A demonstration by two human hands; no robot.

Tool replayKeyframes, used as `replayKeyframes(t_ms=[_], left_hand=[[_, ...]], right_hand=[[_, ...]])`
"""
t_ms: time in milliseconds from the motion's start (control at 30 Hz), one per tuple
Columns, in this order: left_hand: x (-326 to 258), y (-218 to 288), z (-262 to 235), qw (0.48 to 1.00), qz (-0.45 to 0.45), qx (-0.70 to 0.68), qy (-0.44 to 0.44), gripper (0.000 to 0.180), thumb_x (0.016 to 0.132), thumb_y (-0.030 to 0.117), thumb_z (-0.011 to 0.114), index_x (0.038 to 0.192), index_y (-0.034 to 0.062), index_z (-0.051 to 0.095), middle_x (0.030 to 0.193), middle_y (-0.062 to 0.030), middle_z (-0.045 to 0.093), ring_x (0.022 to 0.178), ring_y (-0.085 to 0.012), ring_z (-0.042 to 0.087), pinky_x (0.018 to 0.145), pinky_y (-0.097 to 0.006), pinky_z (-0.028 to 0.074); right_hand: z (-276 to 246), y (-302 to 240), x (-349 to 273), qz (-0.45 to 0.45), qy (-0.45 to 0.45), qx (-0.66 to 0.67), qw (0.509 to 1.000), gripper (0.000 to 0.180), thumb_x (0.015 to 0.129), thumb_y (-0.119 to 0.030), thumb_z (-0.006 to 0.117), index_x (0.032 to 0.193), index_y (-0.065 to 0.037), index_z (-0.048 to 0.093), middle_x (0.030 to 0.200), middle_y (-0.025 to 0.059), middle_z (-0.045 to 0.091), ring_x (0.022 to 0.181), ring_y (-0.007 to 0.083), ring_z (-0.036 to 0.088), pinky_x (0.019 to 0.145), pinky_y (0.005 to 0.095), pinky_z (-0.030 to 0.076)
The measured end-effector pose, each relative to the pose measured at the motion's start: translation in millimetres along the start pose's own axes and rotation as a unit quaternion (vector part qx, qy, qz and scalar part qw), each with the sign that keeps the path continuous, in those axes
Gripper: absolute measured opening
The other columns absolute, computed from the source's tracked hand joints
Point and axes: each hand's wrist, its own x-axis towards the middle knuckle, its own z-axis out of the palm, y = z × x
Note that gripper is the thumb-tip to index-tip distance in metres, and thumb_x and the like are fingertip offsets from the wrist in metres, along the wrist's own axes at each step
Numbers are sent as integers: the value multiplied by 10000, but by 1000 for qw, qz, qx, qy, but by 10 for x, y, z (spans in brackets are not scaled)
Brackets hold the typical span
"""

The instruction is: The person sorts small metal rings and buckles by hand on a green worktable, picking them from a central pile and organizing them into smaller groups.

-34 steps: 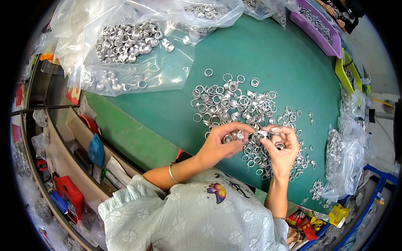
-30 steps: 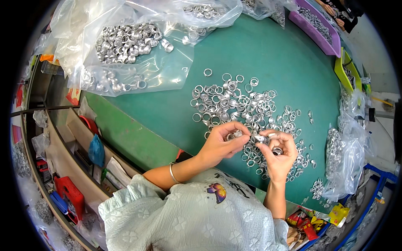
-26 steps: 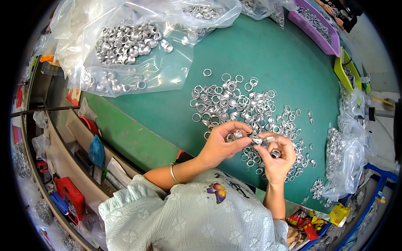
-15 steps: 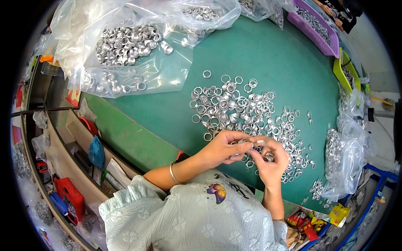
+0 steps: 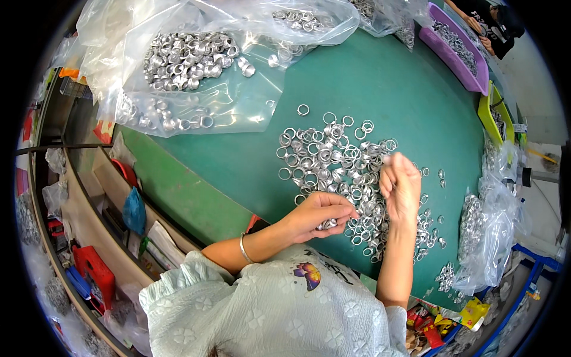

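Observation:
Many silver metal rings (image 5: 324,156) lie in a loose pile on the green table. At the pile's near edge, my left hand (image 5: 321,215) is closed around a few rings (image 5: 326,224), partly hidden under its fingers; its thumb and fingertip are pinched together. My right hand (image 5: 400,181) hovers over or touches the right part of the pile, its fingers curled inward. Whatever it holds, if anything, is hidden, and its fingertips are slightly blurred.
Clear plastic bags (image 5: 238,113) with more rings lie at the far left, and another bag (image 5: 482,238) at the right. A purple bin (image 5: 483,83) and a green bin (image 5: 488,113) stand far right, near another person's hands (image 5: 474,25). Drawers (image 5: 89,196) line the left.
My hands were together over the near edge of the pile. My right hand has moved away, up and to the right over the rings. My left hand has stayed nearly in place.

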Motion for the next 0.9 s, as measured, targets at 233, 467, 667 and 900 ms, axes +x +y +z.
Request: replayKeyframes(t_ms=[233, 467, 667, 900], left_hand=[[-9, -27, -47, 995, 33, 93, -12, 232, 887, 185, 561, 747, 0, 565, 569, -14, 478, 430, -52, 369, 356, -191, 209], [-40, 10, -14, 993, 59, 94, 37, 173, 874, 150, 573, 799, -5, 576, 572, 0, 473, 440, -40, 374, 367, -189, 217], [-33, 20, 75, 950, 231, 153, 142, 241, 806, 25, 621, 1039, 16, 563, 638, 22, 486, 495, -29, 414, 406, -184, 282], [-35, 46, 125, 875, 319, 338, 134, 414, 738, -7, 663, 1141, 40, 584, 655, 28, 468, 603, -39, 421, 562, -192, 369]], right_hand=[[559, 136, 312, -200, -3, -697, 689, 223, 719, -225, 693, 841, -44, 647, 737, 124, 620, 639, 324, 594, 560, 404, 461], [439, 104, 350, -167, -66, -543, 820, 142, 739, -113, 678, 828, -12, 630, 620, 82, 564, 516, 185, 528, 494, 299, 420], [202, 22, -128, 71, -77, -76, 992, 121, 811, -91, 647, 880, 4, 617, 625, -30, 523, 461, 19, 362, 410, 168, 247], [251, 118, -492, 56, -72, -7, 996, 101, 786, -59, 670, 841, 6, 616, 735, 1, 550, 515, 29, 411, 429, 171, 296]])
